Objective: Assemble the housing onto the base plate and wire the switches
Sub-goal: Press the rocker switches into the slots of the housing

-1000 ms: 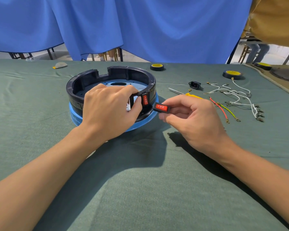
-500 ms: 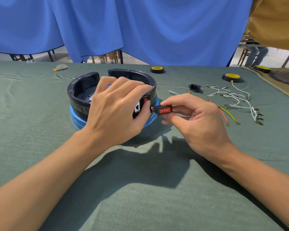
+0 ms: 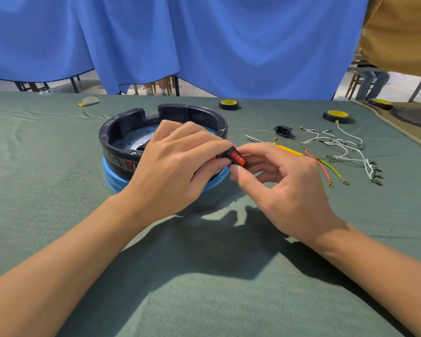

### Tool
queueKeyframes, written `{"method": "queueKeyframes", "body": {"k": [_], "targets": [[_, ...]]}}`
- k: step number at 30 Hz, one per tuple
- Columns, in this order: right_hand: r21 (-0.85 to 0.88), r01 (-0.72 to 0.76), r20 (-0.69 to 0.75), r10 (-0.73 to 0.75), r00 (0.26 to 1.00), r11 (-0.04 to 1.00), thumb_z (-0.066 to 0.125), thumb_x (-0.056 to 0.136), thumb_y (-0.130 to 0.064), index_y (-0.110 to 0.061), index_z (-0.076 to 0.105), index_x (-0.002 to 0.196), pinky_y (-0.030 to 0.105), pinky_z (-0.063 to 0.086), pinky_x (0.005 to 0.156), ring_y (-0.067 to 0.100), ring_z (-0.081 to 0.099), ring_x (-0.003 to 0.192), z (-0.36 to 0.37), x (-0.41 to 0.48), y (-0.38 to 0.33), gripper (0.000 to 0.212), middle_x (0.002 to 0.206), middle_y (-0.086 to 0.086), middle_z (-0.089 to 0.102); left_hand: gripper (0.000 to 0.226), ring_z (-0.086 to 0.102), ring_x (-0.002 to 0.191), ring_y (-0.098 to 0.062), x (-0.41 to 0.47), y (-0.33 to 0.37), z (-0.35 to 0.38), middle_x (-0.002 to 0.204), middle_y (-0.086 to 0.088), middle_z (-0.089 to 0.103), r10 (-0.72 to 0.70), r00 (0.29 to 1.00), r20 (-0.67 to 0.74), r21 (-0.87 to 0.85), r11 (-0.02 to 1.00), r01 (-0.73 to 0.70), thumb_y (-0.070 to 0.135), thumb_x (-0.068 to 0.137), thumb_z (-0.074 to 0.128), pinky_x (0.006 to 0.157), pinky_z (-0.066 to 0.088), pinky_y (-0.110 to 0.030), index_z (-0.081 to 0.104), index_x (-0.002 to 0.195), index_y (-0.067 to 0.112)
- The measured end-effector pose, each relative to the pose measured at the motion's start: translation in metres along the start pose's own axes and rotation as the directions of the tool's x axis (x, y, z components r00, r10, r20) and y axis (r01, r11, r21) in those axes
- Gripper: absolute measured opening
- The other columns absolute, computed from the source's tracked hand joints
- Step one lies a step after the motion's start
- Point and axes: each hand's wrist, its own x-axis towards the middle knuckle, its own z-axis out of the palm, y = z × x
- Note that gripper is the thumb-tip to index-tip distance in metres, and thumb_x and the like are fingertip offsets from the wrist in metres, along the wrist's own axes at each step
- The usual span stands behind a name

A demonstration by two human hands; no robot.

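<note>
Closer now, the red switch, pinched in the right hand, meets the black housing on the blue base plate; the left hand grips its rim, covering that side. Wires lie nearby.

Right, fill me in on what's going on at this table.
A person is fitting a switch. Their right grip pinches a red rocker switch in a black frame at the near side of the round black plastic housing, which sits on the blue base plate. The left grip holds the housing's wall. Loose white, red and green-yellow wires lie untouched to the right.
</note>
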Motion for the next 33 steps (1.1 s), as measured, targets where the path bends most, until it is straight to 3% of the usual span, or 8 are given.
{"method": "queueKeyframes", "body": {"k": [7,12,14,16,22,27,30,33], "targets": [[-0.001,-0.178,-0.005,0.178,0.984,0.984,0.071,0.084,-0.019,-0.019,0.06,0.088,0.035,0.061,0.065,0.007,0.072,0.074,0.003,0.0,0.007,0.012,0.077,-0.009,0.072,0.031,0.067,0.088,-0.026,-0.001,-0.015,-0.012,0.095,0.002,0.074,-0.202,0.977,0.071,0.176,0.966,0.187,0.037,0.093,0.056,0.078,0.043,-0.039,0.075,0.102,0.015],[-0.09,-0.17,-0.038,0.168,0.985,0.981,0.074,0.085,-0.023,-0.019,0.061,0.088,0.028,0.059,0.068,0.003,0.068,0.078,0.002,0.003,0.008,0.013,0.082,-0.014,0.07,0.033,0.064,0.07,-0.027,-0.006,-0.031,-0.025,0.072,0.002,0.069,-0.245,0.93,0.273,0.133,0.968,0.215,0.039,0.087,0.055,0.076,0.042,-0.033,0.074,0.105,0.019],[-0.168,-0.134,-0.071,0.123,0.99,0.977,0.073,0.085,-0.024,-0.019,0.063,0.087,0.012,0.049,0.066,0.002,0.064,0.08,0.002,0.005,0.006,0.012,0.081,-0.015,0.067,0.036,0.064,0.069,-0.031,-0.008,-0.032,-0.024,0.072,-0.001,0.07,-0.271,0.929,0.252,0.129,0.961,0.245,0.042,0.087,0.053,0.071,0.046,-0.034,0.075,0.1,0.017],[-0.197,-0.134,-0.108,0.114,0.988,0.971,0.073,0.084,-0.022,-0.018,0.064,0.086,0.009,0.043,0.062,0.005,0.061,0.078,0.003,0.007,0.004,0.01,0.079,-0.013,0.066,0.038,0.066,0.072,-0.033,-0.008,-0.027,-0.019,0.075,-0.004,0.072,-0.307,0.923,0.231,0.117,0.951,0.287,0.043,0.087,0.05,0.065,0.052,-0.037,0.075,0.096,0.016],[-0.157,-0.114,-0.075,0.103,0.992,0.981,0.07,0.086,-0.016,-0.023,0.065,0.11,0.035,0.057,0.062,0.012,0.062,0.071,0.009,0.006,0.0,0.025,0.077,-0.014,0.061,0.036,0.065,0.063,-0.03,-0.003,-0.006,-0.007,0.065,0.002,0.068,-0.374,0.912,0.171,0.209,0.918,0.337,0.043,0.087,0.049,0.051,0.038,-0.027,0.074,0.088,0.017],[-0.148,-0.108,-0.067,0.099,0.993,0.983,0.072,0.085,-0.015,-0.021,0.068,0.103,0.035,0.057,0.063,0.008,0.064,0.07,0.01,0.005,0.003,0.019,0.08,-0.014,0.064,0.029,0.062,0.051,-0.028,0.0,0.005,-0.003,0.056,0.002,0.065,-0.365,0.924,0.114,0.252,0.91,0.329,0.038,0.085,0.057,0.045,0.039,-0.027,0.073,0.076,0.014],[-0.16,-0.1,-0.063,0.091,0.994,0.982,0.075,0.083,-0.016,-0.021,0.067,0.101,0.032,0.057,0.064,0.008,0.064,0.073,0.011,0.006,0.003,0.02,0.079,-0.017,0.063,0.029,0.062,0.052,-0.028,0.0,0.008,-0.002,0.056,0.003,0.064,-0.374,0.921,0.111,0.26,0.905,0.337,0.038,0.085,0.056,0.046,0.034,-0.025,0.072,0.077,0.015],[-0.202,-0.088,-0.071,0.075,0.995,0.975,0.079,0.079,-0.021,-0.023,0.066,0.098,0.01,0.049,0.064,0.002,0.062,0.075,0.012,0.007,0.005,0.023,0.075,-0.021,0.062,0.029,0.062,0.05,-0.028,0.001,0.01,0.0,0.056,0.003,0.065,-0.375,0.923,0.092,0.267,0.902,0.339,0.038,0.085,0.056,0.047,0.032,-0.025,0.073,0.077,0.015]]}}
